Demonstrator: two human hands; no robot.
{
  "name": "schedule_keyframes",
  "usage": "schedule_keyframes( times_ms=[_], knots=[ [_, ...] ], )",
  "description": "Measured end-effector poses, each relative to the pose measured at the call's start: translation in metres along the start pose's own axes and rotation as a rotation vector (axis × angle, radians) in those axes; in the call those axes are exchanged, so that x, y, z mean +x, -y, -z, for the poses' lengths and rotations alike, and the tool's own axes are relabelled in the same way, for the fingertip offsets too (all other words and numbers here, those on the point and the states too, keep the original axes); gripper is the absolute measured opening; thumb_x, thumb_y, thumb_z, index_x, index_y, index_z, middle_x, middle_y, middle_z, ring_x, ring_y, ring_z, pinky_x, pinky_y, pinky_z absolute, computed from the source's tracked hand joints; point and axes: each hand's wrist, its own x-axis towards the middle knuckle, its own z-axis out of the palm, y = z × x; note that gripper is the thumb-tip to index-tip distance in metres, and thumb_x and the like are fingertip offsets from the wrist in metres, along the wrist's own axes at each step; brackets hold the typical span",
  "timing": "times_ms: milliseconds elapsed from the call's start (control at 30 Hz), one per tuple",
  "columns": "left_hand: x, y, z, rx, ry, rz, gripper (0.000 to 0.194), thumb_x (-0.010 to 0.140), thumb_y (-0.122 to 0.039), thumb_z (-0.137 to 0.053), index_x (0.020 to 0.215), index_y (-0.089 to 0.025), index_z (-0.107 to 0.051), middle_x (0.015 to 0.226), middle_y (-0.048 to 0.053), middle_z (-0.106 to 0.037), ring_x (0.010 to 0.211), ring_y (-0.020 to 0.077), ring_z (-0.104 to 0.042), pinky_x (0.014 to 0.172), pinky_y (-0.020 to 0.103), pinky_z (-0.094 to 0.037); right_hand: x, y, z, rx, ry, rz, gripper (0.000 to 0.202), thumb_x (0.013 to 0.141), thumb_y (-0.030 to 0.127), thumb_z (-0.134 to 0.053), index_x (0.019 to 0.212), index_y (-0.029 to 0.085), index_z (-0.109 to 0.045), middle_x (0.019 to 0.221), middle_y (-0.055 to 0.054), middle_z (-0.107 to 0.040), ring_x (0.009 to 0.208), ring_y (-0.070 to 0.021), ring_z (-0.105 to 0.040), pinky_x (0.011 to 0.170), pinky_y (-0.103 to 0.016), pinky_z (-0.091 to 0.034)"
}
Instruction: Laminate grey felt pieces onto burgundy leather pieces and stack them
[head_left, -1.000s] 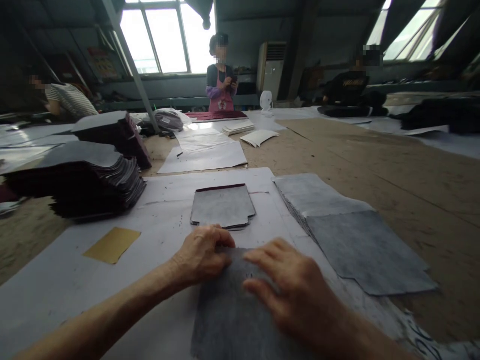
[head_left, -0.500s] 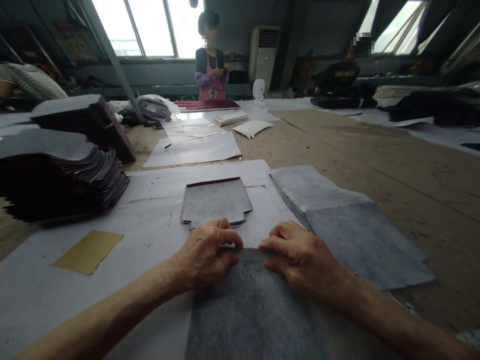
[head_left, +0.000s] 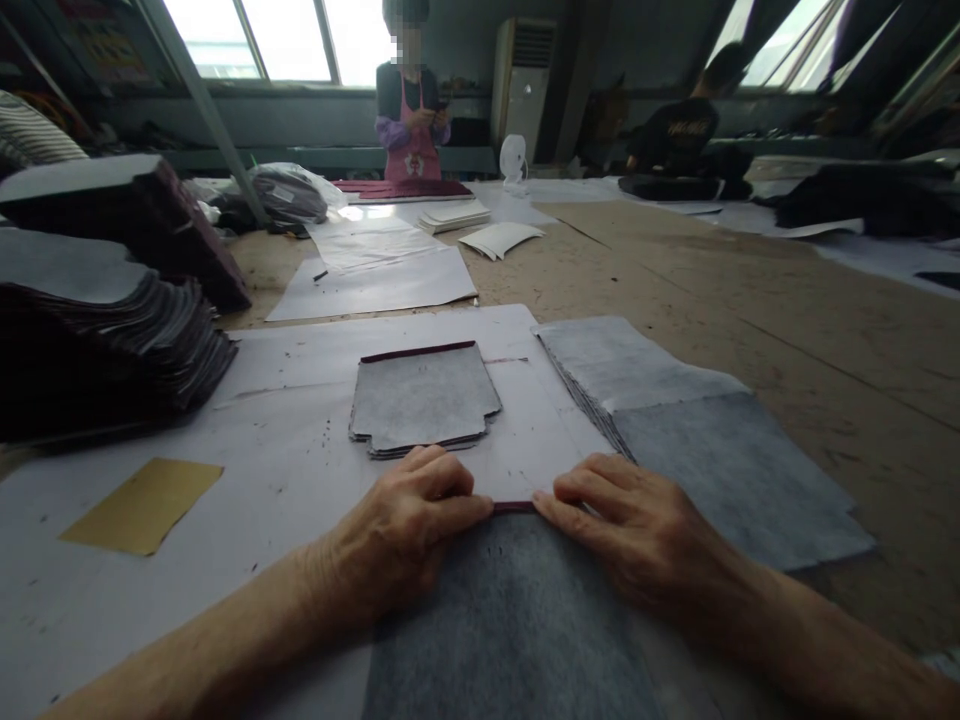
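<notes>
A grey-backed fabric piece [head_left: 517,620] lies in front of me, its far edge turned over into a narrow maroon fold [head_left: 514,507]. My left hand [head_left: 409,520] is closed, thumb and fingers pressing on the left end of this fold. At the right end my right hand [head_left: 637,530] is likewise closed, its fingertips on the fold. Parts of the fabric's side edges are hidden beneath both hands. Just beyond my left hand rests a small stack of notched grey pieces [head_left: 424,395], the top one with a maroon strip along its far edge.
Layered grey fabric sheets [head_left: 720,460] lie to the right. Tall dark fabric stacks [head_left: 97,330] stand at left, near a tan card [head_left: 142,505]. White paper [head_left: 270,420] covers the table here. Across it are a white fan [head_left: 514,160] and a person in a pink apron [head_left: 412,130].
The far edge of the fabric has been folded toward me, so a maroon strip now shows between my hands. My fingers have pressed down onto it. The view has shifted slightly.
</notes>
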Motion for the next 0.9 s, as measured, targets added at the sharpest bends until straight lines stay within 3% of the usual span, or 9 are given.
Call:
schedule_keyframes(
  times_ms=[200, 500, 733, 900],
  knots=[
    [-0.001, -0.001, 0.002, -0.012, 0.049, -0.046, 0.031, 0.077, 0.003, -0.039, 0.094, -0.012, -0.061, 0.079, 0.006, -0.052, 0.071, 0.0148, -0.043, 0.063, 0.028, -0.043, -0.001, -0.001, 0.005, -0.025, 0.11, 0.058, 0.026, 0.092, 0.011, -0.035, 0.108, 0.009, -0.056, 0.085, -0.007, -0.06, 0.077, -0.0151, -0.051, 0.068, -0.032, -0.046],
    [0.0, 0.002, 0.004, -0.017, 0.138, -0.048, 0.033, 0.077, 0.004, -0.036, 0.096, -0.011, -0.059, 0.08, 0.006, -0.05, 0.073, 0.0154, -0.041, 0.066, 0.03, -0.041, 0.002, 0.003, 0.013, -0.089, 0.178, 0.106, 0.03, 0.092, 0.007, -0.031, 0.105, 0.006, -0.058, 0.088, -0.008, -0.062, 0.079, -0.0159, -0.054, 0.069, -0.031, -0.049],
    [-0.001, 0.0, 0.005, -0.037, 0.165, -0.016, 0.034, 0.078, 0.004, -0.036, 0.099, -0.012, -0.058, 0.082, 0.006, -0.048, 0.074, 0.0155, -0.042, 0.066, 0.029, -0.041, -0.011, 0.002, 0.014, -0.067, 0.134, 0.058, 0.031, 0.092, 0.008, -0.029, 0.107, 0.007, -0.056, 0.094, -0.01, -0.062, 0.086, -0.018, -0.054, 0.073, -0.034, -0.049],
    [-0.001, -0.001, 0.003, -0.056, 0.147, -0.025, 0.035, 0.078, 0.004, -0.037, 0.101, -0.012, -0.057, 0.082, 0.006, -0.049, 0.075, 0.0156, -0.042, 0.065, 0.029, -0.041, -0.022, 0.004, 0.012, -0.04, 0.062, -0.067, 0.026, 0.09, 0.007, -0.032, 0.096, 0.01, -0.057, 0.09, -0.01, -0.06, 0.087, -0.0184, -0.053, 0.075, -0.035, -0.048]
  ],
)
